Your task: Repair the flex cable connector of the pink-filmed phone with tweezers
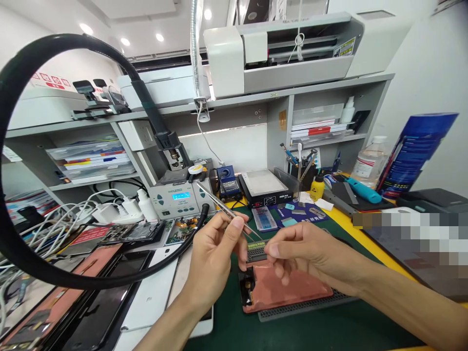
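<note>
My left hand (219,248) is closed round a pair of metal tweezers (228,210), held slanting down to the right. The tweezers' tips reach close to the fingertips of my right hand (303,248). Thumb and forefinger of that hand are pressed together; whatever they hold, if anything, is too small to make out. Below both hands lies a flat device part with a reddish-pink back (288,292) and a black left end. It rests on a grey perforated plate (310,308) on the green mat (226,317).
A black flexible hose (109,282) loops along the left from a soldering station (181,199). Phone and tablet parts (149,292) cover the left side. A heating plate (265,185) stands behind, with a yellow bottle (317,188) and a blue roll (417,151) to the right.
</note>
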